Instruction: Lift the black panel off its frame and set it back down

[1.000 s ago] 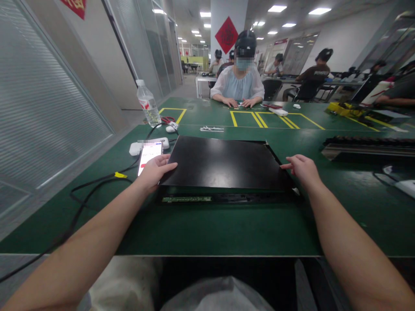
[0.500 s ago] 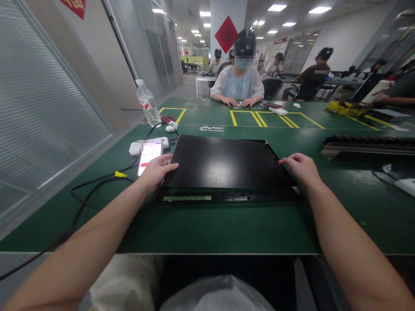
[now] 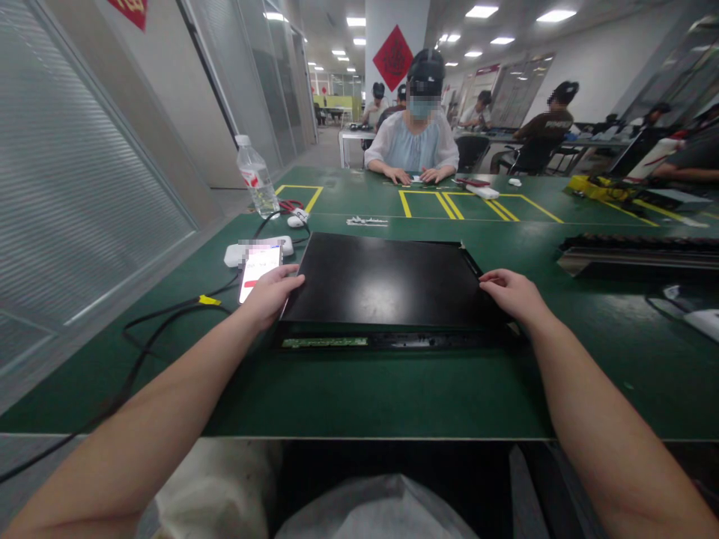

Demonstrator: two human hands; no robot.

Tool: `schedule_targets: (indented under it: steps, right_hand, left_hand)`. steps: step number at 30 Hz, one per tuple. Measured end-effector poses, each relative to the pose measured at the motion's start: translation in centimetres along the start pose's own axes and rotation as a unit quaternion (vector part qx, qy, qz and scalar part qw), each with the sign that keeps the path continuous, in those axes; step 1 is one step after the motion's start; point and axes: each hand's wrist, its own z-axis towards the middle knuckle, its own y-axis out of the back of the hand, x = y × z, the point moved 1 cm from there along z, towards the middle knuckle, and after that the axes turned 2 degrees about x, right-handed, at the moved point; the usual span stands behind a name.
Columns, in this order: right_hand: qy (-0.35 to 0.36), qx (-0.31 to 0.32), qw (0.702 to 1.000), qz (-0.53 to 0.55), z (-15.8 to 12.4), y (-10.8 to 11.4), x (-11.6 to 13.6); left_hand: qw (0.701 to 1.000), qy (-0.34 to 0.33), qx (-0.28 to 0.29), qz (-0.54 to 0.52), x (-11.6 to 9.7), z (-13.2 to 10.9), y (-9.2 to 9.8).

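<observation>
A glossy black screen panel lies slightly askew over a black frame. Along the near side the frame shows from under the panel, with a narrow green circuit board in it. My left hand grips the panel's left edge, thumb on top and the other fingers partly hidden at the side. At the right edge, my right hand has its thumb and fingers pinched together where panel and frame meet. Its fingertips touch the panel's rim; their undersides are hidden.
Left of the panel are a lit phone, a white power strip, black cables and a water bottle. Long dark parts lie at the right. Opposite sits a co-worker with both hands on the green table.
My right hand has shifted slightly left and in over the panel's edge. The left hand's thumb has drawn back a little toward the edge. The panel has barely moved.
</observation>
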Motion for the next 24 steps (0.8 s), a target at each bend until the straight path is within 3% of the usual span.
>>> schedule_targets:
  steps: [15, 24]
  right_hand:
    - [0.011, -0.012, 1.000, 0.008, 0.48, 0.06, -0.93]
    - [-0.008, -0.014, 1.000, 0.000, 0.11, 0.38, -0.14]
  left_hand:
    - [0.999, 0.039, 0.021, -0.021, -0.34, 0.11, -0.15]
    - [0.998, 0.044, 0.036, -0.018, -0.32, 0.20, -0.01]
